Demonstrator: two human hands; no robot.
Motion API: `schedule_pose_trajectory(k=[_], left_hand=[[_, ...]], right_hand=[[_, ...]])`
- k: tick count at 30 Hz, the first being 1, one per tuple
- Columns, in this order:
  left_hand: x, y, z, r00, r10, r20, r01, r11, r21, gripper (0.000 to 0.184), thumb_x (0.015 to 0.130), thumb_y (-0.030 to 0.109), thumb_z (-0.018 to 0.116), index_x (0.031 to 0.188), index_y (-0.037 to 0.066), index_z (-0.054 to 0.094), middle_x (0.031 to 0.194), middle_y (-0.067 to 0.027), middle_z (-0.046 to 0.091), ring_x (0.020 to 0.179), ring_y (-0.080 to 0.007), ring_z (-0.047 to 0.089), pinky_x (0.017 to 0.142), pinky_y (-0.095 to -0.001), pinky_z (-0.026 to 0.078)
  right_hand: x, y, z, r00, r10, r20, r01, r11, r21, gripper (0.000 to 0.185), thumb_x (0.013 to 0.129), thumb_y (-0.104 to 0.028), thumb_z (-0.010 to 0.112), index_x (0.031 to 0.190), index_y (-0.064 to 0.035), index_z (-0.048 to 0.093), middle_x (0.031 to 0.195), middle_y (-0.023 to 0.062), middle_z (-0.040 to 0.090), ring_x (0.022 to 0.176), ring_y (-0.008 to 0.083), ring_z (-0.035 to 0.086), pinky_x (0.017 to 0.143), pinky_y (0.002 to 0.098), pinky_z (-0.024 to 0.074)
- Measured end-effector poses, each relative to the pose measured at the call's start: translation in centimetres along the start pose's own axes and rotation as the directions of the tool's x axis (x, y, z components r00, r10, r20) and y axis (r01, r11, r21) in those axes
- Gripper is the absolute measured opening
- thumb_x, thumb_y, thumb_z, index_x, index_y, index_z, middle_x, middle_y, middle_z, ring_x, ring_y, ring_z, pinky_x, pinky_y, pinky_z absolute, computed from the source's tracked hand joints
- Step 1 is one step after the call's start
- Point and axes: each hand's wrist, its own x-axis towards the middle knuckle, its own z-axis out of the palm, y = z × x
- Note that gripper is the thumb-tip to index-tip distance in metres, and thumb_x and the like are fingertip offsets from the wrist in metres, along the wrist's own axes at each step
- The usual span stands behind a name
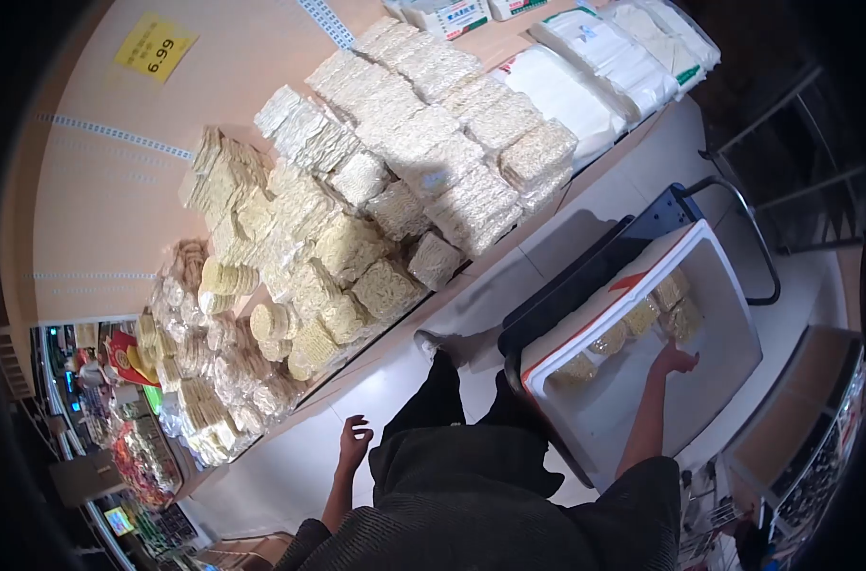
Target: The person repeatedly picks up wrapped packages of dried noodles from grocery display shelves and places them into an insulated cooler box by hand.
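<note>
noodle pks (640,317): several, pale yellow, dried-looking, blocky/rounded
wrap: clear, shiny
pose: grouped in uneven row, exact tilt unclear
loc: inside white bin (733,328), along orange-marked side

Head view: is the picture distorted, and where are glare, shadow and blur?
Head view: fisheye bending, black corners; glare on the pale wrapped blocks; shadow on the floor beside the cart; small characters on the yellow sign blurred, 6.99 readable.
</note>
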Motion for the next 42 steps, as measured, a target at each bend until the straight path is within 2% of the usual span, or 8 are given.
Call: schedule_pose_trajectory(k=[3,8,12,15,22,32,38,42], left_hand=[[3.1,2.9,-0.3,0.995,0.099,-0.003,-0.099,0.995,-0.011,0.043,0.09,0.005,0.072,0.131,0.003,0.06,0.118,-0.0126,0.071,0.099,-0.0232,0.073,0.08,-0.0368,0.062],[7.8,7.7,-2.6,0.962,0.274,0.003,-0.273,0.96,-0.068,0.03,0.095,0.003,0.069,0.124,0.003,0.065,0.106,-0.0112,0.076,0.09,-0.0218,0.074,0.079,-0.0352,0.061],[10.7,9.1,-4.9,0.949,0.316,-0.002,-0.31,0.928,-0.208,0.028,0.095,0.003,0.068,0.124,0.003,0.066,0.105,-0.0114,0.076,0.091,-0.021,0.074,0.079,-0.0349,0.061],[12.5,8.1,-6.2,0.934,0.356,0.02,-0.338,0.901,-0.274,0.026,0.097,0.003,0.068,0.123,0.004,0.066,0.105,-0.0102,0.076,0.092,-0.019,0.074,0.08,-0.0334,0.06],[14.0,6.0,-11.4,0.943,0.327,0.06,-0.234,0.78,-0.58,0.028,0.101,0.004,0.068,0.128,0.004,0.065,0.114,-0.0071,0.074,0.103,-0.0156,0.072,0.087,-0.0303,0.058],[17.9,9.1,-15.2,0.926,0.377,0.016,-0.216,0.563,-0.797,0.023,0.104,0.015,0.066,0.124,0.005,0.065,0.112,-0.0053,0.071,0.111,-0.0155,0.067,0.093,-0.0299,0.052],[20.6,13.5,-15.7,0.94,0.34,0.042,-0.132,0.473,-0.871,0.028,0.104,0.017,0.065,0.13,0.006,0.063,0.121,-0.0057,0.069,0.113,-0.0185,0.067,0.095,-0.032,0.051],[22.6,17.4,-15.6,0.928,0.368,0.048,-0.119,0.416,-0.902,0.037,0.106,0.021,0.061,0.141,0.007,0.056,0.136,-0.0094,0.063,0.127,-0.024,0.062,0.107,-0.0388,0.048]], right_hand=[[-3.5,-7.3,-9.8,0.972,0.186,0.145,-0.203,0.973,0.113,0.084,0.081,-0.012,0.089,0.143,0.0061,0.035,0.142,0.0326,0.038,0.128,0.0444,0.043,0.105,0.0574,0.0429],[-14.8,-21.5,-24.9,0.947,0.144,0.287,-0.267,0.849,0.456,0.067,0.092,-0.004,0.074,0.144,0.0037,0.033,0.142,0.0255,0.037,0.131,0.0371,0.04,0.11,0.0498,0.0428],[-25.6,-32.0,-30.3,0.915,-0.229,0.331,-0.056,0.742,0.668,0.06,0.093,-0.001,0.072,0.141,0.0028,0.036,0.138,0.0209,0.038,0.131,0.0328,0.044,0.11,0.0432,0.0437],[-36.2,-44.5,-35.1,0.724,-0.439,0.532,-0.073,0.719,0.692,0.061,0.094,-0.005,0.076,0.14,0.002,0.037,0.139,0.0196,0.041,0.129,0.0297,0.049,0.109,0.039,0.0455],[-56.1,-64.0,-26.4,0.145,-0.938,0.314,0.396,0.346,0.851,0.114,0.076,-0.046,0.093,0.152,0.0108,0.029,0.149,0.0301,0.035,0.138,0.0469,0.038,0.118,0.0549,0.0333],[-62.3,-71.3,-23.6,0.126,-0.862,0.491,0.69,0.432,0.581,0.122,0.07,-0.053,0.092,0.157,0.0008,0.027,0.146,0.0329,0.042,0.138,0.0476,0.037,0.115,0.0588,0.0359],[-60.7,-70.2,-20.9,0.182,-0.932,0.315,0.535,0.362,0.763,0.111,0.064,-0.049,0.096,0.147,-0.0023,0.039,0.137,0.0304,0.046,0.127,0.0463,0.042,0.112,0.0578,0.0372],[-57.8,-70.9,-23.9,0.111,-0.861,0.496,0.317,0.504,0.803,0.109,0.064,-0.05,0.096,0.146,-0.0026,0.04,0.136,0.0292,0.048,0.13,0.0445,0.041,0.114,0.055,0.0369]])
